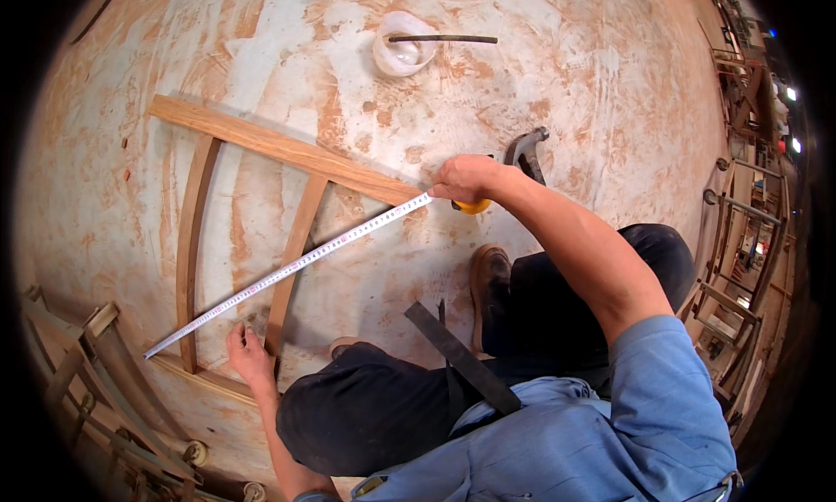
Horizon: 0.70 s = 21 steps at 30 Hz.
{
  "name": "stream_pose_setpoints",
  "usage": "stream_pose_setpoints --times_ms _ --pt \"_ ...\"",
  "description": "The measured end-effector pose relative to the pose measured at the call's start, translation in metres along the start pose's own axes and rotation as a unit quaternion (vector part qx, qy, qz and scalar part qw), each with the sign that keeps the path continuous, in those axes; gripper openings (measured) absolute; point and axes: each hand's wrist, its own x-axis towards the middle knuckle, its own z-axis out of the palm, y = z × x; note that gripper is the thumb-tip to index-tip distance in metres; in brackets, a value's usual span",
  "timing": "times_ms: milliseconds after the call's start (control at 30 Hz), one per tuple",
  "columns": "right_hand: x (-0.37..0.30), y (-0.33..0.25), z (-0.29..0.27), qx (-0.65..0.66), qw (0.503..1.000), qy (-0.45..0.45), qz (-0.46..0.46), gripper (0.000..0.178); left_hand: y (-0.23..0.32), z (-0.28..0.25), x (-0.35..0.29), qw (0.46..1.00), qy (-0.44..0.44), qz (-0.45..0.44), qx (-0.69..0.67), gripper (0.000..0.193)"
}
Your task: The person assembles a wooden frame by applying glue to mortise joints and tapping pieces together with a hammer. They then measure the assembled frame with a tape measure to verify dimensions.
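Note:
My right hand [461, 179] grips a tape measure with a yellow case [473, 207], close to the right end of a wooden frame's long rail [279, 147]. Its white blade [300, 263] runs out diagonally over two crosspieces [299, 251] toward the frame's lower left corner, where its tip hangs free past the wood. Below the blade, my left hand [250, 356] has its fingers loosely bent and apart, with nothing visible in them. It is beside the near crosspiece, above the lower rail [222, 384]. A claw hammer [527, 152] lies just behind my right wrist.
A whitish bowl [405, 56] with a dark stick [448, 39] across it stands at the far side of the stained floor. Wheeled racks [122, 389] are at the lower left, with more metal and wooden frames [744, 241] along the right. My shoe [489, 289] is near the tape.

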Motion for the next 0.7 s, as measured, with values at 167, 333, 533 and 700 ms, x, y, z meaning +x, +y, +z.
stream_pose_setpoints --times_ms 167,333,533,700 --pt "0.002 0.003 0.001 0.012 1.000 -0.007 0.000 0.043 0.012 0.004 0.000 1.000 -0.011 -0.009 -0.013 0.024" --pt "0.003 0.003 0.002 0.013 1.000 -0.011 -0.008 0.042 0.015 0.003 0.001 0.999 -0.037 -0.019 -0.014 0.024" --pt "0.005 0.005 0.000 0.022 1.000 -0.018 -0.005 0.043 0.018 0.013 -0.001 0.999 -0.032 -0.011 -0.019 0.025" --pt "0.011 0.013 0.005 -0.019 0.999 -0.016 -0.025 0.044 0.022 0.020 -0.004 0.998 -0.039 -0.033 -0.045 0.024"
